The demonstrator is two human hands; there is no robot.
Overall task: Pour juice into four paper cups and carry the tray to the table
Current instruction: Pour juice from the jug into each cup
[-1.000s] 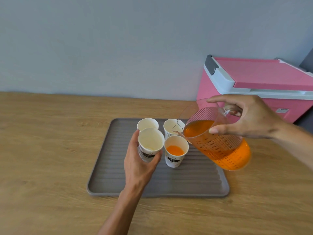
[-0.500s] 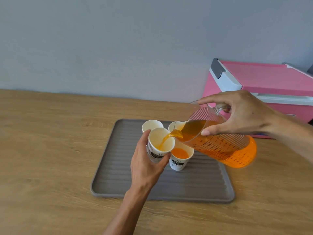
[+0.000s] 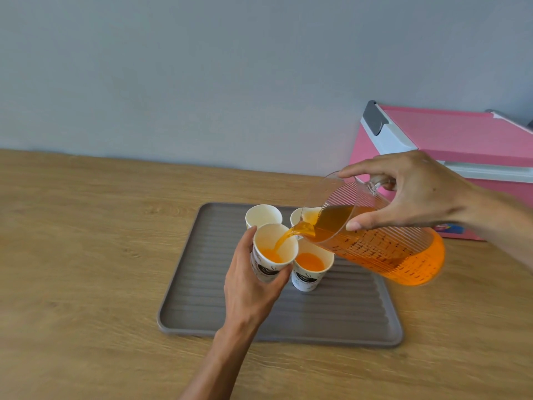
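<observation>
My right hand (image 3: 415, 192) grips the handle of a clear measuring jug (image 3: 377, 241) of orange juice, tilted left with a stream running from its spout. The stream falls into a white paper cup (image 3: 274, 252) that my left hand (image 3: 251, 287) holds tilted just above the grey ribbed tray (image 3: 202, 307); orange juice lies in its bottom. Beside it on the tray stands a cup with juice in it (image 3: 310, 268). Behind are an empty cup (image 3: 263, 216) and a fourth cup (image 3: 300, 216), half hidden by the jug's spout.
The tray lies on a wooden tabletop (image 3: 86, 255) against a grey wall. A pink cooler box (image 3: 450, 151) with a white and grey rim stands at the back right, just behind my right hand.
The jug has tipped further and juice now streams into the cup in my left hand, which was empty a second ago. Juice has collected in its bottom.
</observation>
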